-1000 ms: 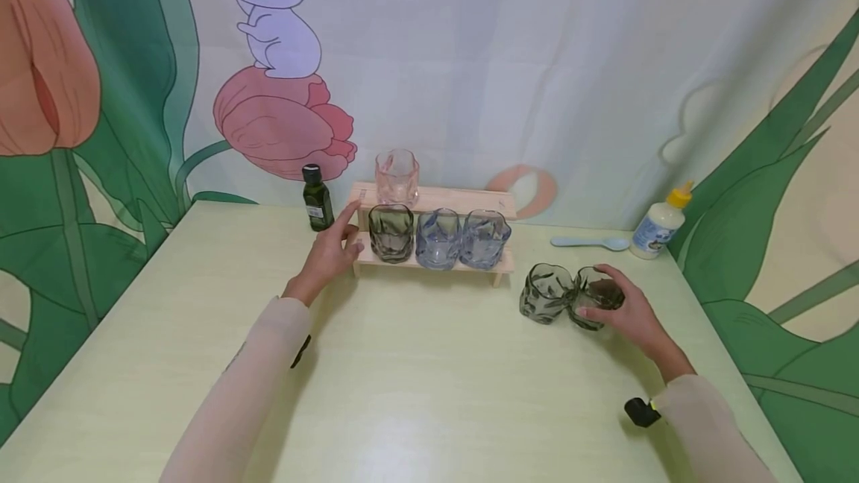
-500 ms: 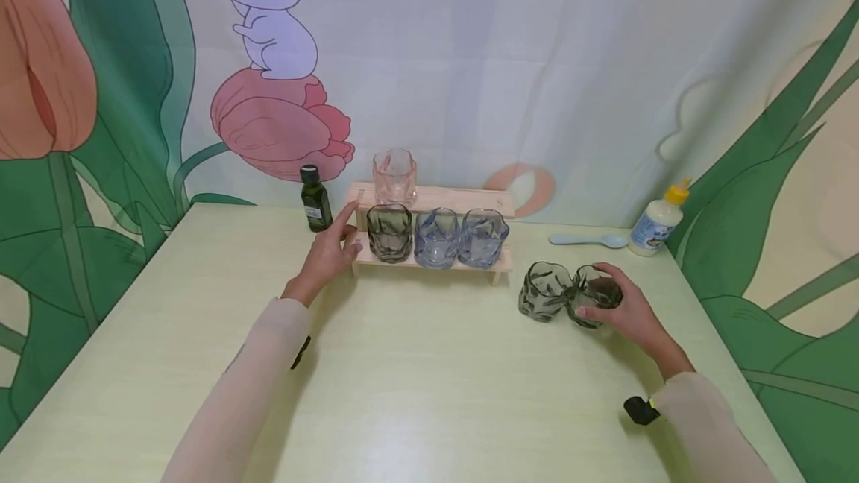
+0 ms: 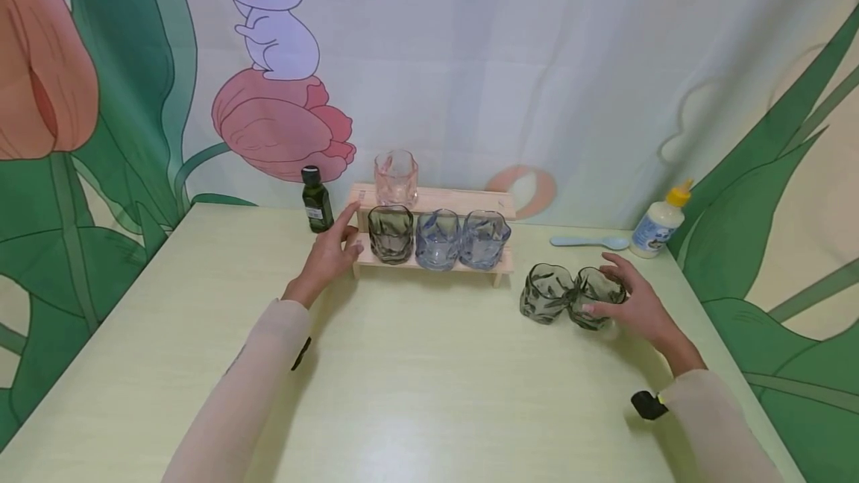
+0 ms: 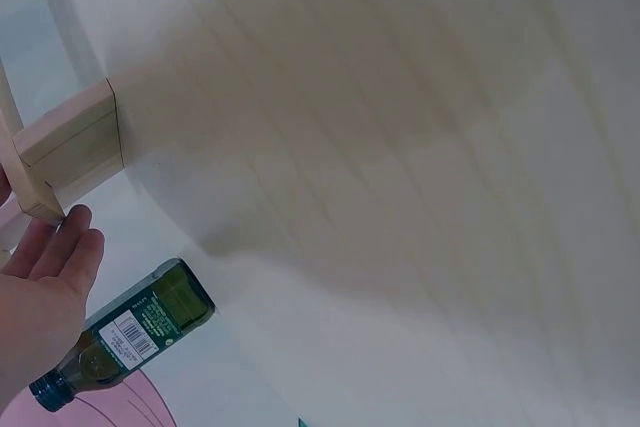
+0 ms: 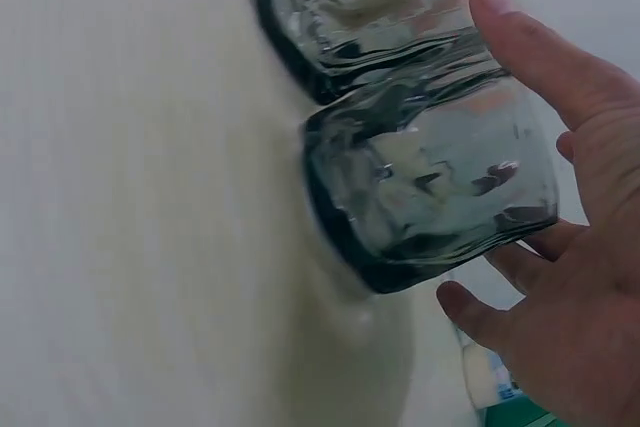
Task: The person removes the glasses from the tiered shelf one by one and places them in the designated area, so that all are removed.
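In the head view, my left hand (image 3: 327,252) touches the left end of a small two-tier wooden rack (image 3: 463,200), index finger stretched along it. A grey glass (image 3: 391,235) and two blue glasses (image 3: 438,240) stand on its lower tier. A pink glass (image 3: 396,179) is on the upper one. My right hand (image 3: 640,308) is loosely spread around the right one of two grey glasses (image 3: 593,302) on the table. In the right wrist view, the thumb lies by the rim and the other fingers are apart from the wall. The other grey glass (image 3: 546,295) stands against it.
A dark green bottle (image 3: 316,200) stands left of the rack, close to my left hand. A pale blue spoon (image 3: 590,242) lies at the back right beside a white bottle with a yellow cap (image 3: 660,222). A printed curtain (image 3: 470,58) hangs behind the table (image 3: 416,379).
My right hand has loosened around the right grey glass and shifted slightly right, its fingers spreading. The glasses stay in place, and my left hand keeps its position at the rack.
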`<state>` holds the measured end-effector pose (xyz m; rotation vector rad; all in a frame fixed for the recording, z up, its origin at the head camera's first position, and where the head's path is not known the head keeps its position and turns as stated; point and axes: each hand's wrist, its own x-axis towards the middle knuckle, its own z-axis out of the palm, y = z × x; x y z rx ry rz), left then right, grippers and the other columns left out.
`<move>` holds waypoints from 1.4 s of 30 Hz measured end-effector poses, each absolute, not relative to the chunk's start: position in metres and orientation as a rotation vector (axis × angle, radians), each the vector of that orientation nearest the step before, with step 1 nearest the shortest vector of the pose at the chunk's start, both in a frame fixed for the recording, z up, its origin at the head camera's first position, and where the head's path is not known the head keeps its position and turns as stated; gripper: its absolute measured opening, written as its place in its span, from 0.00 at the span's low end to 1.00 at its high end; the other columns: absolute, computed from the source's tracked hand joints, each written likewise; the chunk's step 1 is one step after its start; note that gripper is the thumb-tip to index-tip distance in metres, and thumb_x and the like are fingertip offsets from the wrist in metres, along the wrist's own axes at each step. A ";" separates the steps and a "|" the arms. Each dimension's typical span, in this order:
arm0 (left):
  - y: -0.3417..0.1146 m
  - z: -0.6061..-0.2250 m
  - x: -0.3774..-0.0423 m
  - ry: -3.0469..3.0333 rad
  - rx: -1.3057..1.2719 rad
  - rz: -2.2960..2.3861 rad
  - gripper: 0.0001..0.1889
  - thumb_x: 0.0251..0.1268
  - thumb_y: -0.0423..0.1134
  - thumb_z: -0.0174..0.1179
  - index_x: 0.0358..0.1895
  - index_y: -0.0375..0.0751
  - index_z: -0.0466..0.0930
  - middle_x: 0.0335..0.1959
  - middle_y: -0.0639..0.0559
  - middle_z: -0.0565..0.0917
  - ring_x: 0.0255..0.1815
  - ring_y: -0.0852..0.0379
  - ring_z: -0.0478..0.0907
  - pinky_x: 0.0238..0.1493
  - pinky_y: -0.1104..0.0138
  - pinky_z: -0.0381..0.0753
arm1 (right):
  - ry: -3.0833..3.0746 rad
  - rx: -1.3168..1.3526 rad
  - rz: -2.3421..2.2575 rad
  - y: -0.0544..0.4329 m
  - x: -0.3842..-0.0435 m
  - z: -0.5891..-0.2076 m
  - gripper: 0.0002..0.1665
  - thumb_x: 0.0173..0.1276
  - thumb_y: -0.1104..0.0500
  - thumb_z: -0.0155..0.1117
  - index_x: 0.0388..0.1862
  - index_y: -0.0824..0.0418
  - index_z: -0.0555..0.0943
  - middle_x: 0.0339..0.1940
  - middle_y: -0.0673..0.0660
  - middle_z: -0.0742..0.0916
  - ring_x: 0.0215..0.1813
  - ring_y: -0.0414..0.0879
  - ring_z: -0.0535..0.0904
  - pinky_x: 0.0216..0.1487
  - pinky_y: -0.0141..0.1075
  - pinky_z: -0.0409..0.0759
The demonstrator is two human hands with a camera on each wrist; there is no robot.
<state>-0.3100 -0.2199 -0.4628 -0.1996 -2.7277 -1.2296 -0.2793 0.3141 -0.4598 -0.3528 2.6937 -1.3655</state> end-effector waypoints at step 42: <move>-0.220 -0.464 -0.310 -2.739 -0.184 -1.208 0.43 0.69 0.31 0.59 0.81 0.58 0.47 0.62 0.33 0.79 0.66 0.34 0.74 0.67 0.42 0.70 | 2.599 -0.768 -1.448 0.097 -0.381 -0.347 0.58 0.59 0.53 0.77 0.81 0.50 0.53 0.78 0.66 0.66 0.80 0.58 0.60 0.75 0.57 0.61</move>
